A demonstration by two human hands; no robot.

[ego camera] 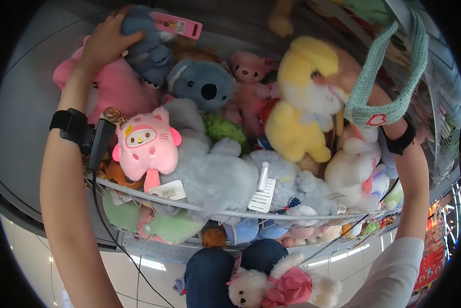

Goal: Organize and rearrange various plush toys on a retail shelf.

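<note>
My left hand [109, 38], at the upper left, has its fingers around the top of a blue-grey plush toy [147, 50] with a pink tag. Beneath that wrist lies a large pink plush [126, 84]. On the right, my right hand [336, 73] grips a yellow and white long-eared plush [297, 123] at its head; part of the hand is hidden behind the toy. A mint knitted strap [388, 111] with a red heart hangs before my right forearm. Between the hands sit a koala plush [205, 86] and a pink plush bear [247, 71].
A wire shelf rail [230, 212] runs across in front of grey fluffy plush toys [219, 177] and a pink plush keychain [149, 142]. More plush toys fill a lower shelf. A white plush dog [249, 288] in pink lies on my lap. A dark cable hangs from my left wrist.
</note>
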